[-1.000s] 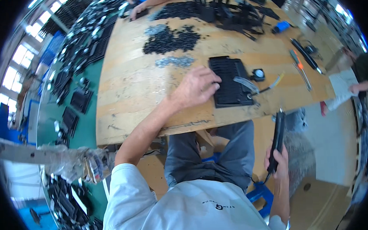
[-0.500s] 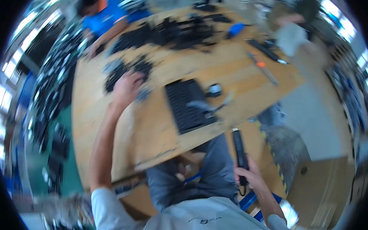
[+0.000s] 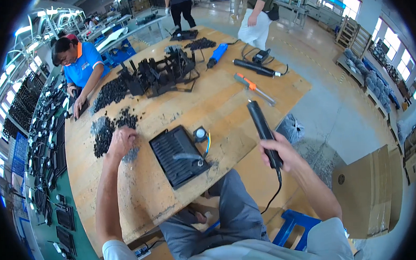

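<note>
Right hand (image 3: pixel 283 152) clamped on corded screwdriver (image 3: pixel 260 120); left hand (image 3: pixel 121 142) at black parts (image 3: pixel 103 136) (grip unclear).

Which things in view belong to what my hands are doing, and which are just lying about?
Seemingly in use:
black corded tool in the right hand
small black parts by the left hand
silver pieces beside them
ribbed black housing

Seemingly just lying about:
orange-handled tool
blue tool
second black tool
cardboard box
</note>
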`<control>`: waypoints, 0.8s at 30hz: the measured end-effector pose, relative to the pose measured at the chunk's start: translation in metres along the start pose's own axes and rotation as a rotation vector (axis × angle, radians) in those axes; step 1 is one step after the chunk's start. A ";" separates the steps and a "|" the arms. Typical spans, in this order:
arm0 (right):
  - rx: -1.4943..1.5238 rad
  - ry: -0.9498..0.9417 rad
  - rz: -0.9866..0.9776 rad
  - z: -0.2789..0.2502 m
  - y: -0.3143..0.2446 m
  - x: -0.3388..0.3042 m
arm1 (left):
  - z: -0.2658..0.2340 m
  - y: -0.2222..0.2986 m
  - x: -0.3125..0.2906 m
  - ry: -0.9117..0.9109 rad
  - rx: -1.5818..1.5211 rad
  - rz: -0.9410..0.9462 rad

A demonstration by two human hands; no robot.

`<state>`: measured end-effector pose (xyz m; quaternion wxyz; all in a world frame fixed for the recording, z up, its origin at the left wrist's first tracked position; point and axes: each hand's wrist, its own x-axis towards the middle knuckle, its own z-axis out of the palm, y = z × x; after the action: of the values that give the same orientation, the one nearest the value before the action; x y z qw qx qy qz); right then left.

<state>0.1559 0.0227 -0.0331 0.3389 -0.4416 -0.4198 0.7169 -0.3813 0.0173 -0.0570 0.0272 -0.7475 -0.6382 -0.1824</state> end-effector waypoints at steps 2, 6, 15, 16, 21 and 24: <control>0.042 -0.137 -0.036 -0.005 -0.023 0.037 | 0.004 -0.002 0.002 -0.065 0.010 0.047; 0.093 -0.083 -0.028 0.006 -0.037 0.079 | 0.006 -0.005 0.001 -0.052 -0.013 0.031; 0.317 0.079 -0.080 -0.031 -0.015 0.085 | 0.009 -0.003 0.004 -0.037 -0.035 -0.073; 0.309 0.075 -0.071 -0.031 -0.016 0.086 | 0.008 -0.007 0.003 -0.040 -0.033 -0.070; 0.320 0.100 -0.081 -0.037 -0.024 0.093 | 0.006 -0.017 0.001 0.132 -0.328 -0.232; 0.349 0.135 -0.067 -0.049 -0.024 0.099 | -0.002 -0.001 0.005 0.121 -0.597 -0.334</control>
<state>0.1660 0.1325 -0.0582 0.4614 -0.4089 -0.2798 0.7360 -0.3820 0.0216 -0.0535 -0.1850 -0.5955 -0.6676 -0.4068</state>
